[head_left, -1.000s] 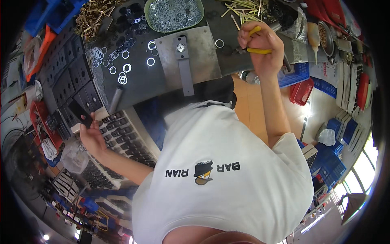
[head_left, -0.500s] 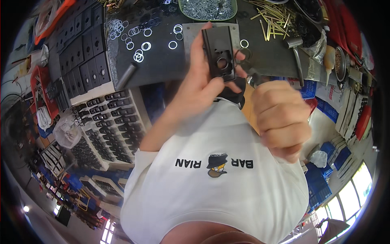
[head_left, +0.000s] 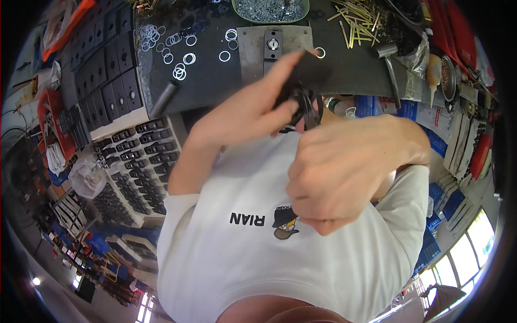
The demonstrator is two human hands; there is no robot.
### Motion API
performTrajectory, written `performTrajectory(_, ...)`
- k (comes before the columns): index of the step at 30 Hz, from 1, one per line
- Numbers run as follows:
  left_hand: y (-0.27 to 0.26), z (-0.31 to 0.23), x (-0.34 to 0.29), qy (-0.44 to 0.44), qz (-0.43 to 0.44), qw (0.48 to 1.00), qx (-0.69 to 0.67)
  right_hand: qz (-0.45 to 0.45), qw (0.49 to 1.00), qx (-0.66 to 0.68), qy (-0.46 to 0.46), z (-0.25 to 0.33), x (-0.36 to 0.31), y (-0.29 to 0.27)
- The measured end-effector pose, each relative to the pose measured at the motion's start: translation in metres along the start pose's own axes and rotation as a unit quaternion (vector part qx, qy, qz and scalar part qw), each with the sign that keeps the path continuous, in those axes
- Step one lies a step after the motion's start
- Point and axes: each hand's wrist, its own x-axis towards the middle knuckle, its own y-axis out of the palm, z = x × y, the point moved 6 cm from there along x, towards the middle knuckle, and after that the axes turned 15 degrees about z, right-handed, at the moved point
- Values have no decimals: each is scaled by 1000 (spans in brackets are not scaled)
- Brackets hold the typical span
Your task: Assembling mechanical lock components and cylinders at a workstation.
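R hand [head_left: 344, 172] moved left, fingers clenched on pliers [head_left: 310, 116], L hand [head_left: 242, 121] gripping blk part [head_left: 285, 97] nr bench edge [head_left: 207, 100].

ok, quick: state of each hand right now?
Left hand: closed, holding a black metal housing, motion-blurred.
Right hand: closed in a fist, seemingly around pliers; handles hidden.

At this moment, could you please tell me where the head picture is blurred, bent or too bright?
In the head view, the left hand and right hand look soft, and the dark thing between them is too blurred to make out; again in the head view, the window at lower right is washed out, and straight edges curve near the border.
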Motion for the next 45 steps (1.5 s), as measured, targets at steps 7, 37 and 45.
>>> performTrajectory(7, 40, 4, 15, -31, 216, 957, 193, 265, 943, 200, -11, 5, 22, 14)
performTrajectory(37, -57, 49, 18, 97, -127, 983, -95, -628, 639, 213, 389, -183, -104, 9)
performTrajectory(45, -56, 57, 21, 73, -134, 984, -93, -619, 632, 97, 455, -164, -105, 7)
